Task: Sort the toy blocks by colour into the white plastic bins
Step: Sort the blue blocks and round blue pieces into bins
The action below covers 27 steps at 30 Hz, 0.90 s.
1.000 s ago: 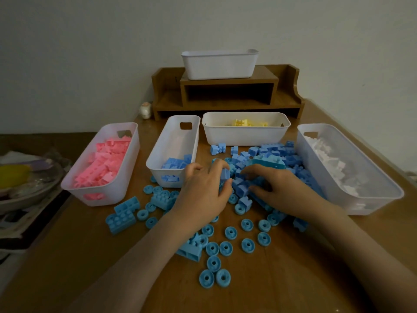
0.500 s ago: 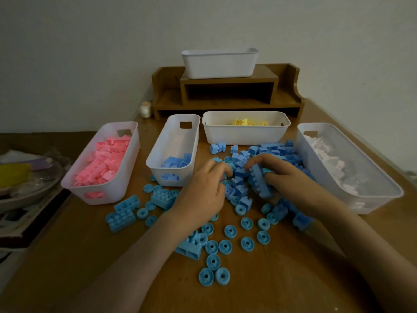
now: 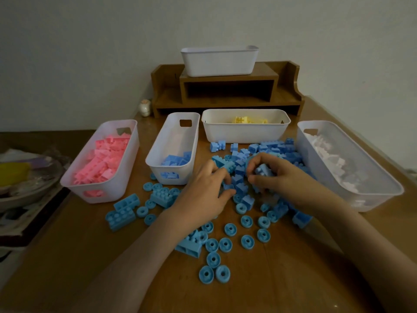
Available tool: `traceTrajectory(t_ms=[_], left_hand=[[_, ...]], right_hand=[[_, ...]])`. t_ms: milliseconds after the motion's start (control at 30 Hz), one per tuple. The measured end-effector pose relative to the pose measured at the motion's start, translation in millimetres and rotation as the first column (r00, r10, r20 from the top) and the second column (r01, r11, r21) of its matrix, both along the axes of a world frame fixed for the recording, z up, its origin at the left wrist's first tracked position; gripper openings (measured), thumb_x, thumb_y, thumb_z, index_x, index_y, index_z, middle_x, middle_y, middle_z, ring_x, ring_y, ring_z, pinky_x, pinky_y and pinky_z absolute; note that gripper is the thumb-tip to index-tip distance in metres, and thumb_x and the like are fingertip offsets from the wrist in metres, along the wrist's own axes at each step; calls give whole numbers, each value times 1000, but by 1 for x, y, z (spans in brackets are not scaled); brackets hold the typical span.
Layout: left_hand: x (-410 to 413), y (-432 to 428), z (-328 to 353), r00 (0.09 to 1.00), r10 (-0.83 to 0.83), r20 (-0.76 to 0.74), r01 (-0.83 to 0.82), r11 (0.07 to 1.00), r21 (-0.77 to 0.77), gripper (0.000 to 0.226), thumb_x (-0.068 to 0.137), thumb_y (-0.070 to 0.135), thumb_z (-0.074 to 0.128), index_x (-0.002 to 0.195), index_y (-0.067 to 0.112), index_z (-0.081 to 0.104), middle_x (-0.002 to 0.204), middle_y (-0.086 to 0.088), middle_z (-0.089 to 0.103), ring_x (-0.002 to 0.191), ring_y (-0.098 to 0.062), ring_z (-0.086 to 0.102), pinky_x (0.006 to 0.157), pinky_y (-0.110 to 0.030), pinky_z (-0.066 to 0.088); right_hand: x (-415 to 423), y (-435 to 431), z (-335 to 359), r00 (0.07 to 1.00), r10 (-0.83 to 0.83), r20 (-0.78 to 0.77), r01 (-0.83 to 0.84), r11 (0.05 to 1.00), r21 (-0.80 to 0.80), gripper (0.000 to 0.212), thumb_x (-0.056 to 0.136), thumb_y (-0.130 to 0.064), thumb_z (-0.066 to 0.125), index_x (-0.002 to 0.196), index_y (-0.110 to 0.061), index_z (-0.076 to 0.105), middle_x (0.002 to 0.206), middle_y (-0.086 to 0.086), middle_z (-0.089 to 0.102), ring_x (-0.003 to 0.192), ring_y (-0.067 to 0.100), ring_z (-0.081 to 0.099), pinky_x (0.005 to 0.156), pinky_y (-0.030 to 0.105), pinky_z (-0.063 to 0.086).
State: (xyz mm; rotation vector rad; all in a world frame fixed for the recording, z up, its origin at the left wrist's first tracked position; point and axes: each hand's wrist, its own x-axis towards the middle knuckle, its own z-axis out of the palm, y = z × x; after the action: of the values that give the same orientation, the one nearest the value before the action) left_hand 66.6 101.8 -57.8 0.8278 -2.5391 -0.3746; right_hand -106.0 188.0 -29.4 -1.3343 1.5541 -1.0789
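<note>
A pile of blue blocks (image 3: 273, 150) covers the table's middle, with blue wheels (image 3: 230, 229) scattered in front. My right hand (image 3: 277, 177) is lifted over the pile, fingers curled round a handful of blue blocks (image 3: 262, 170). My left hand (image 3: 203, 193) lies on the pile's left side and pinches a small blue block (image 3: 229, 186) between thumb and fingers. Four white bins stand around: a pink-block bin (image 3: 126, 168), a blue-block bin (image 3: 194, 145), a yellow-block bin (image 3: 246, 134) and a white-block bin (image 3: 370, 172).
A wooden desk shelf (image 3: 228, 91) at the back carries one more white bin (image 3: 220, 62). A small figurine (image 3: 144, 107) stands beside the shelf. Large blue bricks (image 3: 123, 211) lie front left. Dishes and clutter (image 3: 22, 181) sit past the table's left edge.
My right hand scooped blue blocks out of the pile and lifted them, curling inward. My left hand stayed on the pile's left side, closing its fingers on a small block.
</note>
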Motion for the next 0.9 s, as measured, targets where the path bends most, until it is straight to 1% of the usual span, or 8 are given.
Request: traceTrajectory(t_ms=[33, 100, 167, 333, 500, 667, 767, 900], left_hand=[[0, -1, 0, 1000, 0, -1, 0, 1000, 2, 21, 91, 37, 58, 105, 22, 55, 101, 9, 36, 98, -6, 40, 84, -19, 35], [-2, -2, -1, 1000, -13, 4, 13, 1000, -10, 17, 92, 34, 56, 103, 20, 54, 102, 9, 43, 101, -8, 43, 82, -16, 31], [-3, -2, -1, 1000, -12, 0, 12, 1000, -13, 15, 94, 31, 54, 102, 18, 53, 102, 7, 50, 102, -11, 45, 78, -15, 28], [-2, -1, 0, 996, 56, -63, -51, 996, 79, 17, 96, 30, 50, 109, 20, 49, 107, 2, 55, 100, -11, 51, 74, -16, 33], [-2, 0, 1, 996, 5, -94, -2, 1000, 28, 24, 99, 28, 43, 119, 20, 54, 115, 2, 56, 105, -11, 51, 83, -21, 40], [-2, -2, -1, 996, -3, -86, 7, 999, 47, 24, 100, 28, 37, 94, 17, 57, 87, 8, 49, 81, -7, 48, 69, -21, 35], [-2, -1, 1, 996, -3, -94, 11, 996, 90, 26, 100, 34, 37, 87, 18, 53, 82, 9, 49, 78, -7, 48, 66, -21, 34], [-1, -1, 2, 993, -14, -117, 28, 993, 116, 25, 99, 37, 38, 90, 19, 53, 86, 6, 53, 80, -8, 51, 68, -23, 41]], right_hand=[[1, -1, -1, 981, -9, -195, 2, 999, -34, 14, 85, -17, 66, 95, -22, 58, 87, -5, 60, 75, 12, 59, 68, 26, 51], [1, -2, -4, 868, 47, -494, -73, 997, -34, 27, 82, -29, 69, 104, -33, 55, 103, -18, 56, 94, -1, 55, 79, 16, 46], [3, -2, -6, 780, 139, -611, -148, 988, 35, 41, 79, -37, 70, 114, -37, 50, 112, -18, 54, 102, -2, 51, 82, 13, 42], [3, -3, -9, 719, 169, -674, -172, 983, 63, 36, 89, -30, 61, 122, -37, 49, 118, -12, 56, 104, 4, 53, 88, 19, 46], [4, -2, -8, 645, 194, -739, -238, 970, 47, 35, 93, -19, 54, 123, -37, 51, 116, -10, 56, 100, 7, 54, 86, 20, 46], [4, -4, -12, 628, 178, -757, -203, 977, 62, 31, 92, -26, 56, 121, -35, 49, 116, -9, 55, 99, 9, 55, 86, 25, 50], [6, -4, -13, 666, 104, -739, -135, 991, 18, 27, 91, -32, 57, 117, -33, 51, 109, -9, 58, 93, 6, 57, 80, 22, 52], [10, -3, -9, 787, -51, -615, -13, 995, -100, 13, 90, -36, 56, 103, -34, 53, 90, -10, 61, 76, 10, 62, 65, 24, 53]])
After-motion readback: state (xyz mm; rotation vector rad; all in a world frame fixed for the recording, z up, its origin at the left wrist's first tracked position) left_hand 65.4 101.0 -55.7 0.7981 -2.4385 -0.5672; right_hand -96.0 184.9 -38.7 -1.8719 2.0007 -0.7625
